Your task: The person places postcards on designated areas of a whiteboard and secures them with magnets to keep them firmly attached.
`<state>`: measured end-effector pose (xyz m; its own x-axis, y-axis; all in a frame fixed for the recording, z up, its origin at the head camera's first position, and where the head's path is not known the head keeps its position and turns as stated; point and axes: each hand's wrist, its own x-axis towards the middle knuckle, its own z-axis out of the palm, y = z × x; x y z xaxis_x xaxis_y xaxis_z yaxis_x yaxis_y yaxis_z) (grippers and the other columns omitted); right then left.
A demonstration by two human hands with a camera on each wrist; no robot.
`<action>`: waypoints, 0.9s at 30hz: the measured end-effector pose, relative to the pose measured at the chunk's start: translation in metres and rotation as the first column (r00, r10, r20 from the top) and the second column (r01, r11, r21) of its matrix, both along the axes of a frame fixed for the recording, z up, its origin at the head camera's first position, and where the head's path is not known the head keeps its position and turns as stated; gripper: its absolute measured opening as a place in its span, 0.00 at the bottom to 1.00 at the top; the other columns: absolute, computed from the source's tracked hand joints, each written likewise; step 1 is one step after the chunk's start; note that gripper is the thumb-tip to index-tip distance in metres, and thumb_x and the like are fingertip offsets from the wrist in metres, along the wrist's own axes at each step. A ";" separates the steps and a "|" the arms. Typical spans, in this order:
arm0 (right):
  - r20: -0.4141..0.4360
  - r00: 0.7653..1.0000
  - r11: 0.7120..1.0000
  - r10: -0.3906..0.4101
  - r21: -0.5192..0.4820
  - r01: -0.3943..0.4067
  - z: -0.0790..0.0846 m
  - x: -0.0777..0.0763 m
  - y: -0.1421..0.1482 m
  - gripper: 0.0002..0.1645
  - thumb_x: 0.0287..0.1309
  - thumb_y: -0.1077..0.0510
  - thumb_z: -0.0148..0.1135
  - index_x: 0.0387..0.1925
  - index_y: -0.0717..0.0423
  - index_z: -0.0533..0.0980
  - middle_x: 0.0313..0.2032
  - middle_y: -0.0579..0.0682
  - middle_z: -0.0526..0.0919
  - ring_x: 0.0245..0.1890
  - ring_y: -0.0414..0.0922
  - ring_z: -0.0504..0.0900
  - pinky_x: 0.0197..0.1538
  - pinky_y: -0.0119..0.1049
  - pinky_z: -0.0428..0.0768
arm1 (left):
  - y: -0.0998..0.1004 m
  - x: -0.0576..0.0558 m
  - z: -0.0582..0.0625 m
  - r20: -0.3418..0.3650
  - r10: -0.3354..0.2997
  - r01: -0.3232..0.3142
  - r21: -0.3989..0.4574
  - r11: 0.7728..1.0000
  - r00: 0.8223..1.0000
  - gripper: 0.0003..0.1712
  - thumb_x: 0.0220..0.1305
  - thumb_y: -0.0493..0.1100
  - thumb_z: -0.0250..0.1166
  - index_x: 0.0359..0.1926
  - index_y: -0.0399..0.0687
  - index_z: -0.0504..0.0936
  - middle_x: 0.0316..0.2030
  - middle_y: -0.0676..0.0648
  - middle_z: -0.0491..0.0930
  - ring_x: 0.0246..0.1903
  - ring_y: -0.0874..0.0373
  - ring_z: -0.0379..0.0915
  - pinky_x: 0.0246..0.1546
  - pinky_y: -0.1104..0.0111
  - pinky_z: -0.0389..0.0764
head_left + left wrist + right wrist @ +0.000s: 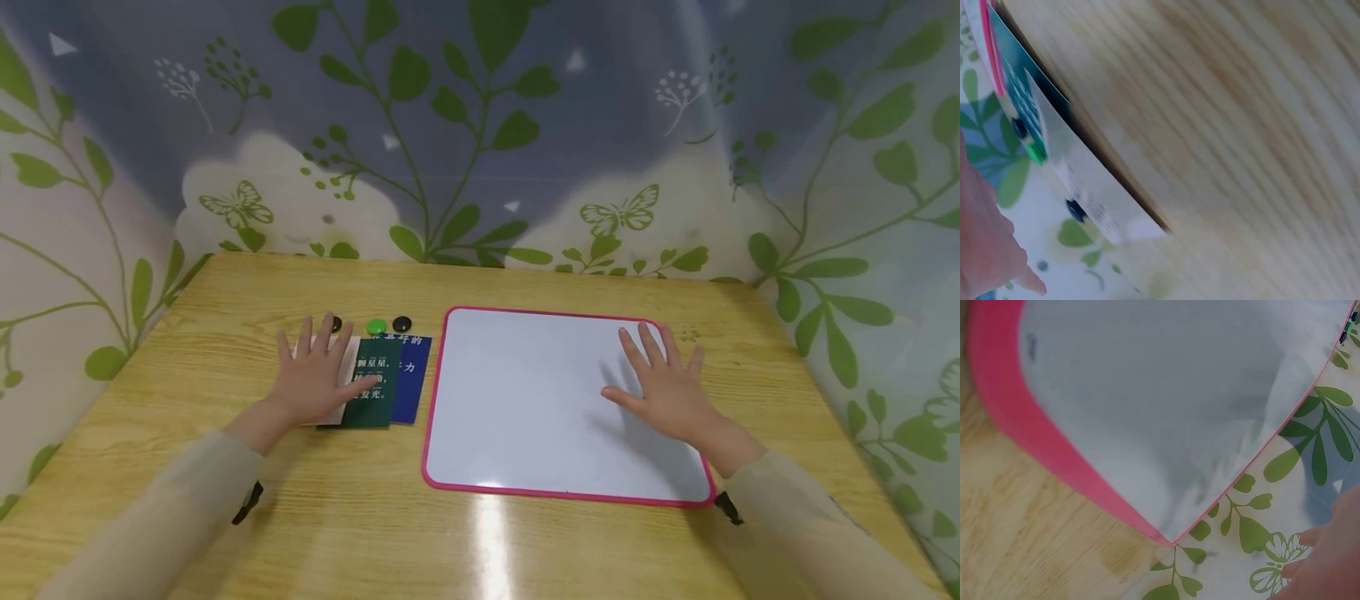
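My left hand (pixel 312 381), fingers spread, is held over several overlapping cards at the left and covers part of them. The white card (pixel 1107 184) lies on top, a dark green card (pixel 378 417) with white writing under it, and a blue card (pixel 414 375) lowest. In the left wrist view the hand appears raised off the cards. Over the right part of a whiteboard (pixel 510 392) with a pink rim, my right hand (pixel 670 396) spreads its fingers and holds nothing. Its shadow falls on the board, apart from the fingers.
Behind the cards sit a green round magnet (pixel 377 327) and two black ones, one black magnet (pixel 402 323) beside the green and the other partly behind the left fingers. All lies on a wooden table (pixel 360 517). A leaf-patterned wall covering (pixel 480 192) encloses the back and sides.
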<state>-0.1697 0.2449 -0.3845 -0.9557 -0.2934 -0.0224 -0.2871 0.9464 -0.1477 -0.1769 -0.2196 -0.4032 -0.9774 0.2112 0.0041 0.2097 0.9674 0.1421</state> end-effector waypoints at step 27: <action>0.052 0.996 0.997 -0.072 0.002 0.072 -0.011 0.004 0.033 0.55 0.58 0.28 0.46 0.72 0.58 0.45 0.71 0.67 0.42 0.69 0.72 0.36 0.56 0.79 0.31 | -0.071 -0.028 -0.008 0.274 0.105 -0.119 0.037 0.992 0.956 0.63 0.52 0.77 0.54 0.72 0.38 0.42 0.69 0.24 0.33 0.64 0.19 0.24 0.53 0.25 0.26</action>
<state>-0.1652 0.2781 -0.3952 -0.9719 -0.2240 -0.0721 -0.2103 0.9643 -0.1608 -0.2048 -0.2910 -0.4109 -0.9608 0.1070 -0.2556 0.0472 0.9722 0.2295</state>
